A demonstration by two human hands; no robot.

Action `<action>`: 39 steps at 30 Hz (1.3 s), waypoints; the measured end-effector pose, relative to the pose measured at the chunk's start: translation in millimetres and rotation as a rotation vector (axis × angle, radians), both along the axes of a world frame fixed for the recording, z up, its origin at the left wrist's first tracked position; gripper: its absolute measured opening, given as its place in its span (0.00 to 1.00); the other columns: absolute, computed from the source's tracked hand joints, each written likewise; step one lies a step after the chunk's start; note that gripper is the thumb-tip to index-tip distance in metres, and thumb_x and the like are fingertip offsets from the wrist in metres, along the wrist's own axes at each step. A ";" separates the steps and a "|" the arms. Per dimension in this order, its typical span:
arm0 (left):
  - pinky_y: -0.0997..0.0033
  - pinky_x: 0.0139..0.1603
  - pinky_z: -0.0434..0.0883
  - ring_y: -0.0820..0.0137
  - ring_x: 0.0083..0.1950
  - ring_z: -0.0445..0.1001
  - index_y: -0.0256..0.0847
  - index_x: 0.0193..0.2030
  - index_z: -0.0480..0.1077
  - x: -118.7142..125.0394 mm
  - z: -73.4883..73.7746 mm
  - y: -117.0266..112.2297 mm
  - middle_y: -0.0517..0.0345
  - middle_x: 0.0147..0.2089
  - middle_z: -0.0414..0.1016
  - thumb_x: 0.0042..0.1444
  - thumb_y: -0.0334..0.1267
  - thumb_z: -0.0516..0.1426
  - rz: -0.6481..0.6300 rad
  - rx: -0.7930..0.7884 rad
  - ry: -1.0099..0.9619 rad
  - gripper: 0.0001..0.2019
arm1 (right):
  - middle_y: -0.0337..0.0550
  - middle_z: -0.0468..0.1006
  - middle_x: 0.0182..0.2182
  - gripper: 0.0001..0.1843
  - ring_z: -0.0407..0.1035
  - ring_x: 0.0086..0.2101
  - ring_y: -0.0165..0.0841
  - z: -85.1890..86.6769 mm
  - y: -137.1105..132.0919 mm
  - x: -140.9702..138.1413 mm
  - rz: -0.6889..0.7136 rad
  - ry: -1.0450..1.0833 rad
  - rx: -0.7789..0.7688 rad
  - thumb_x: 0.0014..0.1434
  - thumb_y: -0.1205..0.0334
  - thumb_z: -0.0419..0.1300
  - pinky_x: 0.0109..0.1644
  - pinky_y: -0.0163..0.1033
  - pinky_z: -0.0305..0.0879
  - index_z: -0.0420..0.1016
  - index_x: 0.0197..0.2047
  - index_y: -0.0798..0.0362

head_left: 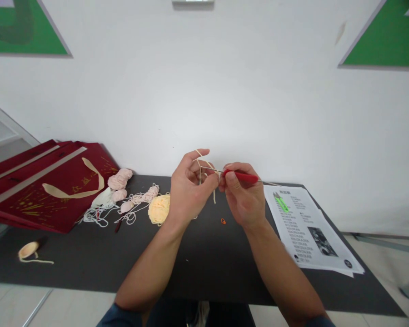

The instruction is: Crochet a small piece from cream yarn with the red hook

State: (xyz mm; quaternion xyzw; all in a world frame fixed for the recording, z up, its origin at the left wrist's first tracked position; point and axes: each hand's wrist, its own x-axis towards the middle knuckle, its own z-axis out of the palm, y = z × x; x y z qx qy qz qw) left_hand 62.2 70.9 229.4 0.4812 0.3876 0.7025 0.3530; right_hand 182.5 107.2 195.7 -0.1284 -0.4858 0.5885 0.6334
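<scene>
– What do the hands hold?
– The left hand point(192, 186) pinches pale yarn point(214, 196), looped over its raised forefinger; the right hand point(243, 197) grips a red-handled hook point(241, 176), metal shaft pointing left
– And on the dark table point(211, 259)?
– A yellow yarn ball point(158, 210) partly hidden by the left hand, an orange clip point(223, 221), green-handled snips point(282, 203) lying on printed sheets point(301, 222)

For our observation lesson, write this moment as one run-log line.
left hand: pinching cream yarn | right hand: gripping red-handled tool | tool: pointed toward left hand | table: yellow yarn ball, orange piece, printed sheets
</scene>
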 end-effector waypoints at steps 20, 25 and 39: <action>0.73 0.36 0.73 0.75 0.34 0.76 0.41 0.57 0.71 -7.0 -6.9 3.7 0.63 0.36 0.75 0.52 0.28 0.66 -0.100 -0.052 0.081 0.24 | 0.36 0.81 0.36 0.06 0.71 0.31 0.27 0.5 7.3 7.7 -0.013 -0.109 -0.019 0.61 0.59 0.72 0.36 0.36 0.68 0.82 0.41 0.45; 0.72 0.37 0.76 0.75 0.34 0.76 0.42 0.55 0.71 -3.5 -10.8 6.0 0.64 0.36 0.74 0.50 0.31 0.70 -0.123 -0.033 -0.019 0.26 | 0.35 0.82 0.35 0.05 0.71 0.32 0.27 2.1 4.9 6.8 -0.008 -0.086 -0.033 0.61 0.59 0.72 0.37 0.35 0.69 0.82 0.41 0.45; 0.74 0.33 0.71 0.75 0.30 0.75 0.43 0.58 0.68 2.9 -5.2 -2.0 0.64 0.34 0.76 0.53 0.28 0.64 0.008 -0.022 0.032 0.25 | 0.35 0.82 0.33 0.08 0.71 0.30 0.27 5.2 -0.2 3.7 0.023 -0.069 -0.071 0.60 0.55 0.73 0.34 0.35 0.70 0.80 0.41 0.46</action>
